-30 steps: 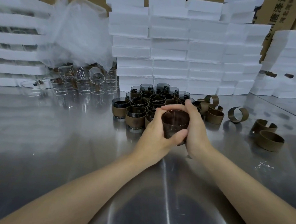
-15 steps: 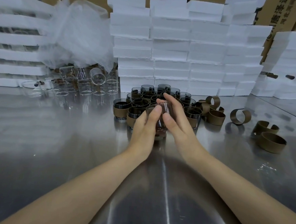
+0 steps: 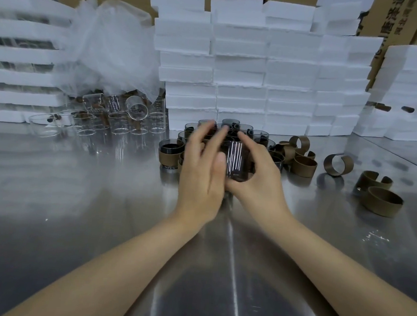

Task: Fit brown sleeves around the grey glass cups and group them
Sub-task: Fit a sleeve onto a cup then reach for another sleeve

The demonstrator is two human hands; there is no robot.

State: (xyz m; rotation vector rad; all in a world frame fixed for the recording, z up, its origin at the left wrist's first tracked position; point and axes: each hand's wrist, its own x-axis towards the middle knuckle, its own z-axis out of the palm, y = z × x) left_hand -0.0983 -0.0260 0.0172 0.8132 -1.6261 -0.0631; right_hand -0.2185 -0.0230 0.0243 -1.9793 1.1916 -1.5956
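Between the hands (image 3: 262,185) — a grey cup (image 3: 237,161)

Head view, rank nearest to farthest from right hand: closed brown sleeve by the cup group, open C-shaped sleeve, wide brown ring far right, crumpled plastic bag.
1. Closed brown paper sleeve, just right of the right hand.
2. Open C-shaped brown sleeve, further right.
3. Wide brown sleeve ring, far right, near edge.
4. Crumpled clear plastic bag, back left.
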